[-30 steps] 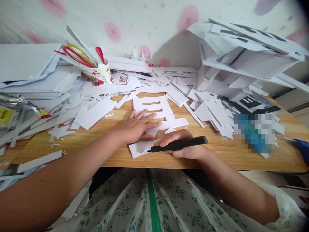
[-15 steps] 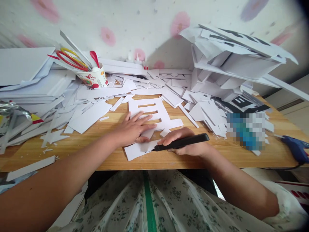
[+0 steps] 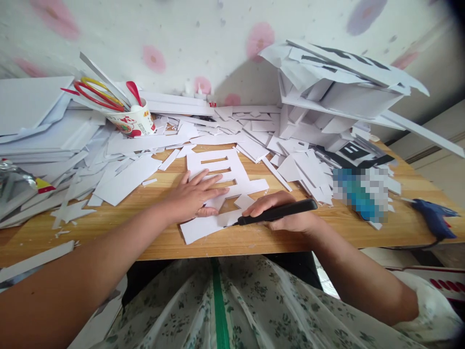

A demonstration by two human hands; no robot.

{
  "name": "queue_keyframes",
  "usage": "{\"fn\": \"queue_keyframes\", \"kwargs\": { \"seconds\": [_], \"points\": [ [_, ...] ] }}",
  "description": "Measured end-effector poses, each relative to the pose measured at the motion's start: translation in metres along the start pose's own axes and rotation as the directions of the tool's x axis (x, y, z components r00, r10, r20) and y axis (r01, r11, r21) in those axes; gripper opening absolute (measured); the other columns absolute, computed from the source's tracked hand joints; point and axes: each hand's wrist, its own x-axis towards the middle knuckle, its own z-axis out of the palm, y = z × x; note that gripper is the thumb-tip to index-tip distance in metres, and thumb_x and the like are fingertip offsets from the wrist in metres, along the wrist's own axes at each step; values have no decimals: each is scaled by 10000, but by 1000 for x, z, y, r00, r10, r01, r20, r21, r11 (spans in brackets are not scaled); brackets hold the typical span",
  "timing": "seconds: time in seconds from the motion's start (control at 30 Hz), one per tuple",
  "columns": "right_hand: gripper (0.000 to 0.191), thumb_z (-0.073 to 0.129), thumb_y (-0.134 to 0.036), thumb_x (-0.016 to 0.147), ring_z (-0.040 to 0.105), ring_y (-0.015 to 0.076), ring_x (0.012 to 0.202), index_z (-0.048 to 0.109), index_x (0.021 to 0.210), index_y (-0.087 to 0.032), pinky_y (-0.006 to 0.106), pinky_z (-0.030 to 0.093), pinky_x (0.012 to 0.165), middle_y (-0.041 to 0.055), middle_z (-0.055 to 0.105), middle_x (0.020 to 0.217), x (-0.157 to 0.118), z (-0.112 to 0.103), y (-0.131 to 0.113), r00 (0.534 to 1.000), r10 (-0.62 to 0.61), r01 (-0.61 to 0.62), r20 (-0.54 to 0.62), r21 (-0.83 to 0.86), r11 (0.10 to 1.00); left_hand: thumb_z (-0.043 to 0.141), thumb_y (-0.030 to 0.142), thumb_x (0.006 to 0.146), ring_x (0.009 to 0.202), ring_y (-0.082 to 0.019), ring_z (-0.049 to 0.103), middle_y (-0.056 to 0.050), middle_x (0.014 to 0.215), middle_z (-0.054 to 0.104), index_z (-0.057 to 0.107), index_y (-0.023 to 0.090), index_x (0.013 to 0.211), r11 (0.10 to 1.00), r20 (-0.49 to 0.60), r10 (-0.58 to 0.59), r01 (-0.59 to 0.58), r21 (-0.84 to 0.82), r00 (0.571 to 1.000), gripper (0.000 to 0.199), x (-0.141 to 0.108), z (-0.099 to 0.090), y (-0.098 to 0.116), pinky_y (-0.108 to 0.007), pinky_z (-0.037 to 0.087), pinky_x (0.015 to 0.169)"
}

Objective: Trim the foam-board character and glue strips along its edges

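Tool (image 3: 279, 212) black, cut-out board (image 3: 238, 167) white, tabletop (image 3: 154, 246) honey-brown wood grain, cup (image 3: 143, 120) white with red print, glue gun (image 3: 432, 218) dark blue, wall (image 3: 203, 43) pale with pink and purple blooms, garment (image 3: 271, 300) whitish, grey-green sprigs, green stripe.

Backs onto a white wall (image 3: 214, 43), printed with pink flowers (image 3: 260, 39) and a purple flower (image 3: 366, 15), with a soft shadow (image 3: 250, 80) near the middle. Takes in a wooden table (image 3: 163, 246) before it and, far right, pale panels (image 3: 446, 121). Looks softly lit, darker at right.
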Motion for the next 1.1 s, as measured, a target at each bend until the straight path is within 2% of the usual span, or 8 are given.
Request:
{"fn": "queue_keyframes", "kwargs": {
  "seconds": [0.27, 0.57, 0.73, 1.1],
  "points": [
    [347, 752, -353, 765, 672, 230, 1032, 723, 1059, -170, 355, 506, 920, 128, 723, 1089, -10, -7, -6, 999, 20, -21, -37, -21, 1000, 424, 610, 893, 1460, -340, 21, 62, 1606, 71, 258, 465, 1460, 1000, 8, 1, -1, 1, 1000, 609, -1, -3, 0, -637, 33, 1086],
    [327, 752, -354, 767, 680, 231, 1005, 723, 1046, -186, 354, 523, 887, 124, 716, 1109, -24, -17, -2, 995, 52, -56, -79, -45, 997, 428, 612, 891, 1460, -340, -3, 66, 1606, 65, 248, 473, 1460, 1000, 22, -16, 16, -14, 1000, 613, 0, -2, -1, -638, -7, 1090],
    [372, 749, -400, 763, 669, 252, 1030, 720, 1061, -180, 371, 520, 893, 132, 709, 1122, -32, -23, 0, 996, 37, -44, -87, -82, 996, 405, 634, 887, 1461, -342, -4, 69, 1606, 69, 253, 480, 1455, 1000, 19, -14, 15, -24, 1000, 608, 0, -1, -2, -636, -17, 1094],
    [344, 746, -378, 773, 665, 250, 1056, 719, 1061, -191, 374, 511, 933, 121, 718, 1109, -42, -31, -6, 994, 26, -36, -110, -90, 995, 363, 672, 879, 1461, -345, 6, 71, 1604, 78, 262, 489, 1449, 1000, 22, -13, 13, -10, 1000, 607, -1, -4, -1, -626, 9, 1100]
  ]
}}
